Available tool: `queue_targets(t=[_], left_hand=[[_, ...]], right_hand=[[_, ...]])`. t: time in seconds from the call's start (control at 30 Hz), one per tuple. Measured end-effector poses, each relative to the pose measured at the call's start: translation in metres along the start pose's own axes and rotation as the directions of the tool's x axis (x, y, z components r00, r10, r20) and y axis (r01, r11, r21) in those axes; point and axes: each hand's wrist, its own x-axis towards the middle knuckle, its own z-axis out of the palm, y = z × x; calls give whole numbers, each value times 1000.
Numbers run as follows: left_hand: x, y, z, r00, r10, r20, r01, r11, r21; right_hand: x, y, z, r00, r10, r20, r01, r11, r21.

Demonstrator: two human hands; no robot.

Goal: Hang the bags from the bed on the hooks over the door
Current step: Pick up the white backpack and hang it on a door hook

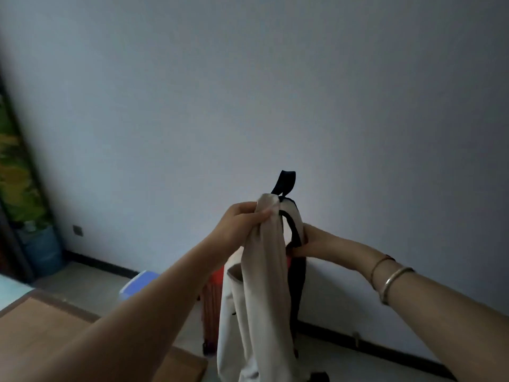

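Mid-carry, centre frame: left hand point(242, 224) pinching the cream bag point(261, 285) by its gathered top, right hand point(311, 241) closed on the dark strap point(292, 232). Black hanging loop point(286, 183) upright above. No door or hooks visible; next, finding them and threading the loop.

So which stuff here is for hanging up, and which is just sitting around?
For the job:
cream backpack
its black top loop
left hand
right hand

Just lying about:
blue stool
red slatted thing
blue bin
wooden surface
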Motion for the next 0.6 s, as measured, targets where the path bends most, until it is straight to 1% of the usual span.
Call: queue_targets(t=[0.07, 0.1, 0.13, 0.17, 0.2, 0.23, 0.27, 0.3, 0.33, 0.37, 0.4, 0.43, 0.47, 0.5, 0.53, 0.6], left_hand=[[34, 4, 49, 996, -8, 84, 5, 999, 32], [54, 7, 81, 990, -19, 140, 7, 996, 84], [68, 8, 104, 984, -33, 176, 7, 989, 149], [89, 10, 138, 971, -47, 236, -6, 976, 219], [102, 9, 157, 962, -79, 263, 3, 961, 275], [109, 6, 166, 951, -111, 290, 9, 943, 334], [122, 7, 201, 916, -138, 378, -15, 927, 376], [129, 9, 224, 887, -159, 433, -39, 910, 414], [133, 16, 247, 862, -163, 479, -76, 894, 441], [141, 24, 277, 844, -134, 520, -125, 892, 434], [145, 34, 301, 843, -96, 530, -153, 901, 406], [151, 45, 323, 837, -40, 546, -180, 922, 343], [157, 58, 347, 814, 35, 579, -216, 945, 246], [162, 69, 364, 775, 95, 625, -240, 959, 152], [170, 83, 393, 703, 137, 697, -268, 960, 81], [185, 102, 438, 564, 163, 810, -313, 949, 27]], right_hand=[[-25, 24, -51, 976, 6, -216, 14, 996, 88], [-43, 42, -83, 937, 31, -347, 20, 989, 143], [-56, 55, -108, 877, 54, -477, 28, 986, 162], [-77, 68, -142, 799, 55, -599, 44, 988, 148], [-90, 74, -163, 753, 30, -658, 66, 990, 121], [-98, 74, -175, 734, -3, -679, 80, 993, 83], [-118, 83, -200, 712, -23, -702, 68, 997, 36], [-132, 87, -215, 718, -45, -695, 58, 998, -5], [-143, 93, -230, 723, -42, -690, 54, 999, -4], [-159, 101, -247, 713, -24, -701, 39, 999, 6], [-170, 109, -262, 706, -5, -709, 35, 999, 27], [-181, 115, -275, 698, 15, -716, 33, 998, 54], [-191, 122, -289, 687, 39, -725, 28, 996, 80], [-198, 126, -299, 686, 57, -725, 18, 995, 95], [-211, 134, -315, 674, 71, -735, 1, 995, 97], [-229, 144, -339, 654, 83, -752, -7, 995, 104]])
